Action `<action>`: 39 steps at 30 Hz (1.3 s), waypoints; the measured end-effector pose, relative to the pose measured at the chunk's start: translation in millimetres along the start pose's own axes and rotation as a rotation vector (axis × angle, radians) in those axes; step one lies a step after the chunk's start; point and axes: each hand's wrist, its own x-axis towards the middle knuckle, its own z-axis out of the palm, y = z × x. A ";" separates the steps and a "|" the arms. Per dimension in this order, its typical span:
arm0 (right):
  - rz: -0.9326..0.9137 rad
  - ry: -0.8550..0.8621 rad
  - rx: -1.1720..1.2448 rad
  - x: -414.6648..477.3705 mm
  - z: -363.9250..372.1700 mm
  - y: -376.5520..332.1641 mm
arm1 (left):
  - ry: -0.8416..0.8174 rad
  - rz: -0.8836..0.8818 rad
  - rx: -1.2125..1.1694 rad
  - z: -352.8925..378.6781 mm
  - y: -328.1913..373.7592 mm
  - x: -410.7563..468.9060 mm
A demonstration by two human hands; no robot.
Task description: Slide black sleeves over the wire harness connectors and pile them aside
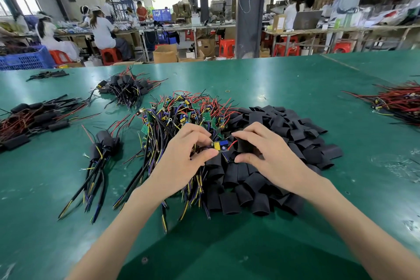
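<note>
The left hand is pinching a harness between thumb and curled fingertips, and its small board, with yellow and blue parts, is sticking out toward the right. The right hand is gripping a black sleeve between thumb and fingers, just beside the board (a red wire is arcing from the board to the sleeve, and whether its tip is inside cannot be told). Both hands are hovering where the harness pile is meeting the sleeve pile on the green table. Left of the harness pile, a sleeved bundle is lying with its wires pointing toward the person. A far heap and a left heap of sleeved harnesses are lying beyond it. Red wires are lying at the table's right edge.
</note>
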 end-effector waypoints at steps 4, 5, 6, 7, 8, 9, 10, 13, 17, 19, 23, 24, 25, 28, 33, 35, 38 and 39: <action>0.002 -0.033 -0.015 -0.6 0.1 -0.8 | 0.034 0.025 0.007 0.6 1.9 0.3; 0.000 -0.046 -0.018 -0.9 -0.2 -0.7 | 0.034 0.024 0.013 0.4 1.7 0.2; 0.001 -0.056 -0.022 -1.0 -0.5 -0.4 | 0.033 0.022 0.020 0.4 1.3 0.1; 0.003 -0.061 -0.032 -1.2 -0.4 0.1 | 0.031 0.022 0.025 0.6 0.7 -0.1; 0.007 -0.059 -0.046 -1.5 0.2 0.9 | 0.030 0.025 0.030 0.8 0.3 -0.5; 0.015 -0.058 -0.067 -2.0 1.1 1.4 | 0.028 0.028 0.033 1.2 0.2 -0.8; 0.022 -0.059 -0.090 -2.5 2.1 1.9 | 0.028 0.032 0.033 1.7 0.1 -1.1; 0.030 -0.077 -0.122 -3.6 5.1 2.7 | 0.035 0.036 0.023 4.3 0.5 -2.4; 0.021 -0.087 -0.094 -5.0 8.2 1.3 | 0.048 0.052 0.028 8.4 0.8 -3.5; 0.022 -0.068 -0.065 -5.1 8.9 -0.4 | 0.053 0.069 0.029 9.3 0.2 -3.3; 0.005 -0.057 -0.023 -3.3 8.1 -1.4 | 0.053 0.084 0.023 9.1 -0.8 -3.4; -0.002 -0.061 -0.009 -2.7 7.7 -1.1 | 0.050 0.089 0.024 9.0 -1.1 -3.6; -0.005 -0.065 0.009 -2.3 7.1 -0.8 | 0.047 0.092 0.023 8.9 -1.4 -3.6; -0.002 -0.091 0.052 -1.6 5.1 0.6 | 0.037 0.100 0.022 8.0 -2.2 -3.5; -0.026 -0.101 0.009 -1.9 4.3 0.6 | 0.006 0.112 0.050 9.6 -0.9 -4.1; -0.044 -0.104 -0.060 -4.3 6.8 -0.8 | -0.001 0.111 0.058 11.8 0.2 -5.2; -0.050 -0.116 -0.133 -7.1 9.3 -4.0 | 0.013 0.099 0.053 13.1 1.9 -6.5; -0.049 -0.124 -0.142 -7.2 9.1 -4.7 | 0.018 0.101 0.049 12.8 2.3 -6.8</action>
